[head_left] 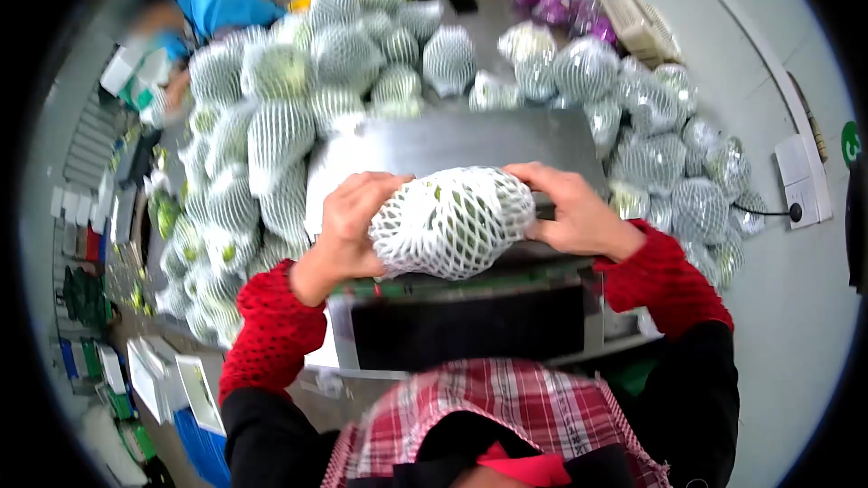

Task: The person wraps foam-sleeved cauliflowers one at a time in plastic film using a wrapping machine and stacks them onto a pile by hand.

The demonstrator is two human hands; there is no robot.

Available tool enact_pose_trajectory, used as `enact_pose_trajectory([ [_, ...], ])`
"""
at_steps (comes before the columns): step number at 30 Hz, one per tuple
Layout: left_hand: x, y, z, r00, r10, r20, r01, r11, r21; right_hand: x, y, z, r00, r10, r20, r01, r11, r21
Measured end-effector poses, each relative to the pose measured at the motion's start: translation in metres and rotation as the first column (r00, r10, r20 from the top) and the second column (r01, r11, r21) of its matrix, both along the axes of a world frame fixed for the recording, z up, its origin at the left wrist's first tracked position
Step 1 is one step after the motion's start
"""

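Your left hand (351, 226) and right hand (579, 215) are both closed around the ends of a net-wrapped vegetable (454, 221), just above the near edge of the metal plate (461, 137). It looks fairly heavy, its mesh soft and grippy, its leaves easily bruised; cradle both ends. Your forearms angle inward, wrists bent slightly.

Passage over the middle, piles on three sides
A hand could pass over the metal plate (461, 137), beyond the held bundle (452, 221) at its near side. Netted bundles (280, 134) block left and back; wrapped bundles (653, 161) crowd the right.
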State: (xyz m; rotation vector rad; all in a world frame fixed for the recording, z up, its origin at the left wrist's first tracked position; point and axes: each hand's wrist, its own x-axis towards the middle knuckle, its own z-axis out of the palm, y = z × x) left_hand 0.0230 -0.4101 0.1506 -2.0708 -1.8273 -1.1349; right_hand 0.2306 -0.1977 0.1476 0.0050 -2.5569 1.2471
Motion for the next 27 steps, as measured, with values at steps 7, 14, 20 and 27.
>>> enact_pose_trajectory([
  [7, 0.103, -0.114, -0.069, 0.348, 0.356, 0.867, 0.365, 0.801, -0.475, 0.097, -0.079, -0.039, 0.776, 0.273, 0.569, 0.263, 0.679, -0.685],
  [14, 0.157, -0.183, -0.097, -0.122, 0.306, 0.944, 0.083, 0.951, -0.297, 0.139, -0.121, -0.054, 0.882, -0.104, 0.459, 0.437, 0.548, -0.714],
  [20, 0.173, -0.199, -0.107, 0.12, 0.4, 0.909, -0.288, 0.89, -0.354, 0.14, -0.115, -0.045, 0.84, -0.236, 0.488, 0.536, 0.498, -0.682],
  [27, 0.18, -0.182, -0.124, 0.502, 0.505, 0.702, -0.387, 0.857, -0.34, 0.129, -0.123, -0.048, 0.831, -0.297, 0.471, 0.555, 0.499, -0.666],
])
